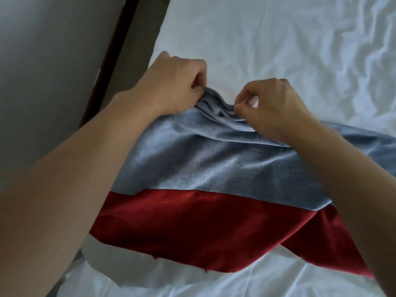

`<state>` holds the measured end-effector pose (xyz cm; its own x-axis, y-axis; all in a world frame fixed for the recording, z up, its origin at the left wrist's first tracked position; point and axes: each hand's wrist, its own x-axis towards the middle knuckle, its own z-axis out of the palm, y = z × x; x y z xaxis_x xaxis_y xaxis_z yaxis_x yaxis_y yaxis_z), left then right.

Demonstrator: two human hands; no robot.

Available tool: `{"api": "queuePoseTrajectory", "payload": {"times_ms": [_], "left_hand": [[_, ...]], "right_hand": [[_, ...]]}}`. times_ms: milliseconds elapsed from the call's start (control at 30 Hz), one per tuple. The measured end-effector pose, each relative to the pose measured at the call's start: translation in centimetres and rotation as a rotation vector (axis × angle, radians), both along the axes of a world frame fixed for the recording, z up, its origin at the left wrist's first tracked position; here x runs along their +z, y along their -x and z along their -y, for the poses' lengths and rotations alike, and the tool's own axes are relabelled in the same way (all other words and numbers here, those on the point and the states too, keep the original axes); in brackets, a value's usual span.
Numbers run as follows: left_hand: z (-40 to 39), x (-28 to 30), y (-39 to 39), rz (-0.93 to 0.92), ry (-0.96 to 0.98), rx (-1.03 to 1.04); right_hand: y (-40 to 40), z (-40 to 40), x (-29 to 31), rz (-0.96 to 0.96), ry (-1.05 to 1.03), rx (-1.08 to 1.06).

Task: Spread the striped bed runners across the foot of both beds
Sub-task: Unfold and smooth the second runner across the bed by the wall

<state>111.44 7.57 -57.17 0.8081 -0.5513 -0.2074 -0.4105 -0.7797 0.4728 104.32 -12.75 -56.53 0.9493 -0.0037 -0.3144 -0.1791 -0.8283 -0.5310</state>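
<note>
On the white bed sheet (267, 39), the left hand (171, 82) and right hand (274, 103) pinch the striped bed runner's (203, 163) bunched grey edge (red band nearer).

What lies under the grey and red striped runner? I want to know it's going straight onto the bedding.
The grey and red striped fabric runner lies on the wrinkled white bed sheet, which shows all around it. The covered part is hidden.
</note>
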Motion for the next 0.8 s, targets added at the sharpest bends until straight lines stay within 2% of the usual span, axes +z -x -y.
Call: {"api": "queuePoseTrajectory", "payload": {"times_ms": [100,167,233,333,400,467,633,700,800], "left_hand": [[0.1,-0.3,1.1,-0.037,0.106,-0.013],[-0.8,-0.5,1.4,-0.128,0.094,0.003],[-2.0,-0.8,1.0,-0.2,0.0,0.016],[-3.4,-1.1,-0.3,-0.233,-0.193,-0.003],[-4.1,-1.3,-0.9,-0.255,-0.246,0.017],[-4.7,-1.6,-1.0,-0.205,-0.253,0.007],[-5.7,-2.6,-0.4,0.233,-0.195,0.043],[-5.7,-2.7,-0.5,0.234,-0.174,0.079],[-5.9,-2.6,-0.9,0.059,-0.1,0.069]], "right_hand": [[-1.4,-2.6,-0.1,-0.013,-0.081,-0.009],[-2.2,-4.1,-0.5,-0.045,-0.06,0.09],[-2.6,-4.6,-0.6,-0.044,-0.022,0.147],[-2.5,-3.9,-0.5,0.007,-0.008,0.114],[-2.1,-3.3,-0.4,0.015,0.002,0.097],[-1.9,-3.1,-0.4,-0.013,-0.003,0.064],[-3.4,-4.4,-1.0,-0.02,0.052,0.037],[-4.4,-5.6,-1.2,0.001,0.021,0.03],[-5.3,-6.8,-1.9,0.011,-0.023,0.045]]}}
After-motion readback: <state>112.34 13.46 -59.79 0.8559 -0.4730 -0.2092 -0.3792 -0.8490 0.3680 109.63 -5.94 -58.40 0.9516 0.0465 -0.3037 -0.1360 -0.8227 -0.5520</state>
